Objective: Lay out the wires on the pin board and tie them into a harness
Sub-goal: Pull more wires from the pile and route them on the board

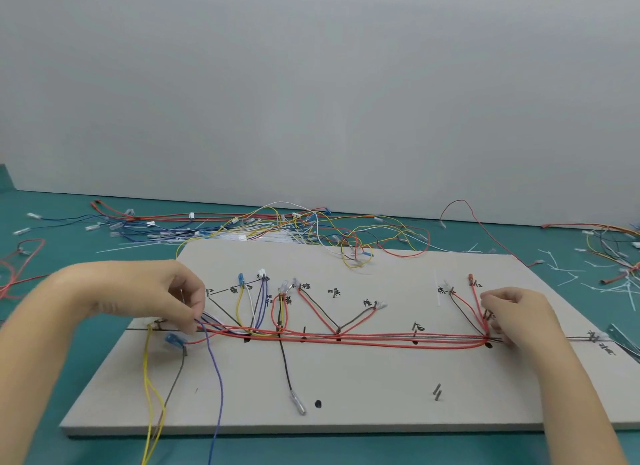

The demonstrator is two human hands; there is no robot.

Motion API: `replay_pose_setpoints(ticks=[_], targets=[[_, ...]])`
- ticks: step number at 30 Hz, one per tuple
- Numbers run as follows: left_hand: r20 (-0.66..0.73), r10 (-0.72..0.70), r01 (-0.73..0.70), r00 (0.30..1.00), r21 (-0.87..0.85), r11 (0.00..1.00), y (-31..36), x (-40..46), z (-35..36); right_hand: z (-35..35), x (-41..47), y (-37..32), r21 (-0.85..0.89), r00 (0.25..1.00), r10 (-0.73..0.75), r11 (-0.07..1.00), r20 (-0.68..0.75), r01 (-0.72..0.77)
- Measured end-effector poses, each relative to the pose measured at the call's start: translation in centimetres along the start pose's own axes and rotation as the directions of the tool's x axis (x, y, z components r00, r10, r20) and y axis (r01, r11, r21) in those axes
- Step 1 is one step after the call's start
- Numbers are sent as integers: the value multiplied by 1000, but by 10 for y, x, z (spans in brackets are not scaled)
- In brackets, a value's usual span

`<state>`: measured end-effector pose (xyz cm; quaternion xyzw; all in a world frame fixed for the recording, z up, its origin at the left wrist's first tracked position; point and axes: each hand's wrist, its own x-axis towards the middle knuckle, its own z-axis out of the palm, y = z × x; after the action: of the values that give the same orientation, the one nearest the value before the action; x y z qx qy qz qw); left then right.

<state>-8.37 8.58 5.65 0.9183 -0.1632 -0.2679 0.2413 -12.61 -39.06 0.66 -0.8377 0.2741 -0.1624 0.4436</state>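
Note:
A grey pin board [346, 395] lies on the green table. A bundle of red, grey and brown wires [346, 338] runs left to right across its middle, with branches rising to labelled pins. My left hand [166, 291] pinches the blue and red wires at the bundle's left end. My right hand [516, 312] pinches the wires at the right end, by a pin and a black dot [489, 345]. Yellow wires [150, 388] and a purple wire [219, 388] hang over the board's front edge. A black wire with a metal terminal [300, 406] lies lower on the board.
A tangle of loose coloured wires [277, 227] lies behind the board. White cable ties [623, 288] and more wires are scattered at the right. Red wire loops [20, 267] lie at the left. Two pins [437, 392] stand at the board's lower right.

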Motion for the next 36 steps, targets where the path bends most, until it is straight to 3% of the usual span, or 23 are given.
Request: replay_pose_setpoints(ticks=[5, 10, 27, 36], targets=[[74, -93, 92, 993, 20, 996, 17, 4, 12, 3, 1, -1, -8, 999, -35, 999, -3, 35], [45, -157, 156, 987, 27, 987, 15, 1, 8, 5, 0, -2, 2, 999, -50, 999, 16, 50], [18, -268, 268, 963, 15, 963, 19, 4, 11, 4, 0, -2, -29, 997, -71, 997, 39, 72], [62, -250, 251, 966, -5, 968, 15, -1, 8, 4, -1, -3, -26, 997, -64, 998, 45, 65]])
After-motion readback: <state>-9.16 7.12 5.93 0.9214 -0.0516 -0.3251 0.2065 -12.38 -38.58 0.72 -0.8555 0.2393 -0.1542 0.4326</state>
